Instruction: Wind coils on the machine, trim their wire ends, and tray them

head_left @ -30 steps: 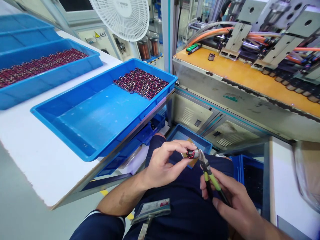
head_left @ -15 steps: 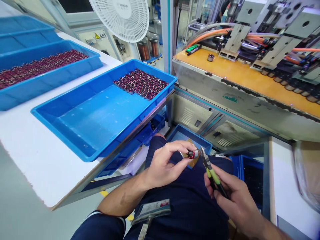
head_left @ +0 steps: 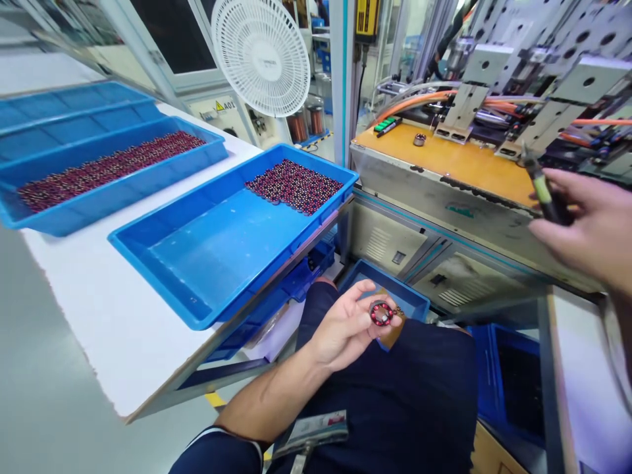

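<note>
Nearest to us, the left hand (head_left: 340, 332) holds a red-and-black wound ring (head_left: 374, 309) between thumb and fingers, above the lap (head_left: 419, 375); we see the ring's open face, its short axis directed roughly toward our viewpoint. The left hand is thus the nearer one, the ring lying at its fingertips and well apart from the right hand (head_left: 592, 227), to that hand's left and closer to the body. The right hand is closed round green-and-black pliers (head_left: 542, 187), whose tip points up and away; owing to blur, we judge only tentatively that it is raised clear of the orange bench top (head_left: 464, 158). To the left, we note a blue tray (head_left: 197, 243) on a white table (head_left: 79, 296), with similar rings (head_left: 296, 187) massed at its far end. Beyond stands a white fan (head_left: 269, 62), beside a metal upright (head_left: 342, 85).
</note>
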